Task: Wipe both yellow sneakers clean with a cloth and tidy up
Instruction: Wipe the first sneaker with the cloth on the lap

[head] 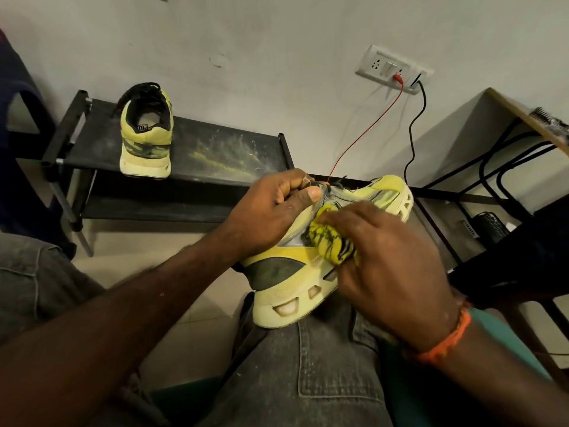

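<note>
One yellow sneaker [295, 282] rests on my right thigh, heel toward me and toe pointing away to the right. My left hand [271, 211] grips its collar and tongue from above, thumb across the top. My right hand [385, 260] holds a bunched yellow-and-black striped cloth [331, 241] and presses it against the sneaker's side. The second yellow sneaker [145, 134] stands upright on a black shoe rack [221, 149], heel facing me, well apart from both hands.
The rack's top is dusty with yellow smears. A wall socket [394, 69] has a red wire and a black cable hanging down behind the held sneaker. A desk [523, 118] with black metal legs stands at the right. Tiled floor lies below.
</note>
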